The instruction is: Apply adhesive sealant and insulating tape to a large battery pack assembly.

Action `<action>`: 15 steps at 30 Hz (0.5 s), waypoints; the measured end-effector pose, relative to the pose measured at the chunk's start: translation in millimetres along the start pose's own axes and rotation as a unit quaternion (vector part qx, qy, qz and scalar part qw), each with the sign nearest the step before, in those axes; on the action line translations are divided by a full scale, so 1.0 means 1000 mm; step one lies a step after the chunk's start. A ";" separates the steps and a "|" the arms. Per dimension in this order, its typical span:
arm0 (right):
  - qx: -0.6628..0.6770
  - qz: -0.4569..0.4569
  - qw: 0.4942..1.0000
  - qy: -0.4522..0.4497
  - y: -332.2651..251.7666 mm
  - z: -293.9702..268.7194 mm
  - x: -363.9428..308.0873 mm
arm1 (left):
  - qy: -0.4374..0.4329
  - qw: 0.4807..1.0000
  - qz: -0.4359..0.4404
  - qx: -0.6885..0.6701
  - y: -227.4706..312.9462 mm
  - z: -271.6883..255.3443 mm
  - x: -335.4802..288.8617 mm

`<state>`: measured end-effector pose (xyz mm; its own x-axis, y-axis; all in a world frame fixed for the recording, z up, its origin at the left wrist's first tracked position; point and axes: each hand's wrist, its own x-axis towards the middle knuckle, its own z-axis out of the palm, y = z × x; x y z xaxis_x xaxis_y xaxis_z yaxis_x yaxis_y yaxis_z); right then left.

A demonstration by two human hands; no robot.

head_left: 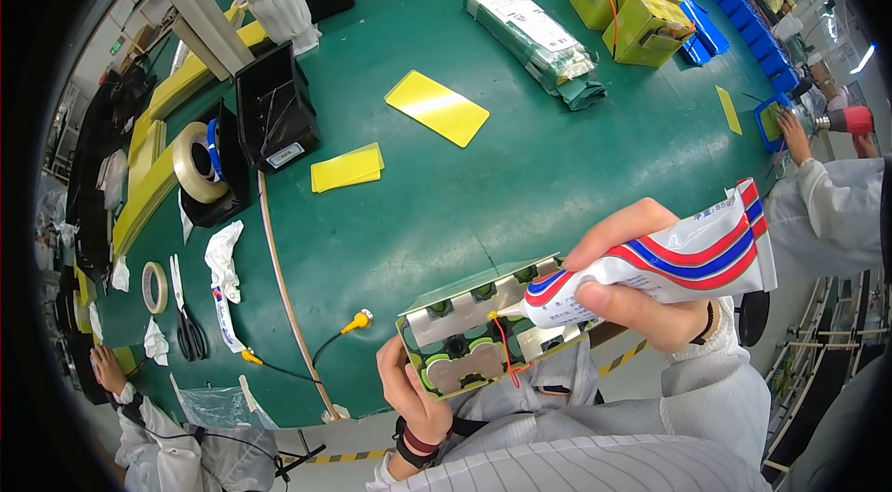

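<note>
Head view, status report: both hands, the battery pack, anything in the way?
Right hand gripping tube, nozzle pointed at battery pack, contact unclear. Left hand steadying pack's left end. Red wire close beside nozzle.

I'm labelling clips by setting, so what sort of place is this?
Most likely a factory assembly workshop: the large green workbench, the row of blue bins and the yellow blocks, some with wires, suggest it.

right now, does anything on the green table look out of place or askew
Mildly: one yellow sheet lies askew, apart from the small stack. Crumpled white wads flank the scissors, looking untidy. No spill shows there.
</note>
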<state>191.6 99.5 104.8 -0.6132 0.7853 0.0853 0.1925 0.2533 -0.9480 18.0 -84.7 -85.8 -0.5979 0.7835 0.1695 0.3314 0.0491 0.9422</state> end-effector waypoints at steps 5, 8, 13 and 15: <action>-0.004 -0.053 0.998 -0.014 0.007 -0.002 -0.001 | 0.005 1.000 0.004 0.008 0.003 0.001 0.001; -0.009 -0.012 0.999 -0.029 0.005 -0.003 -0.002 | 0.010 1.000 0.013 0.012 0.003 0.001 0.002; 0.009 -0.029 0.999 -0.023 0.008 -0.001 -0.002 | 0.010 1.000 0.013 0.011 0.005 0.001 0.003; 0.012 -0.022 0.999 -0.025 0.009 -0.001 -0.001 | 0.007 1.000 0.008 0.005 0.004 0.001 0.002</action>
<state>194.6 100.9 96.5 -0.6585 0.7442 0.1122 0.1457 0.2723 -0.9511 18.5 -82.5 -82.3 -0.6023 0.7757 0.1884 0.3489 0.0435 0.9362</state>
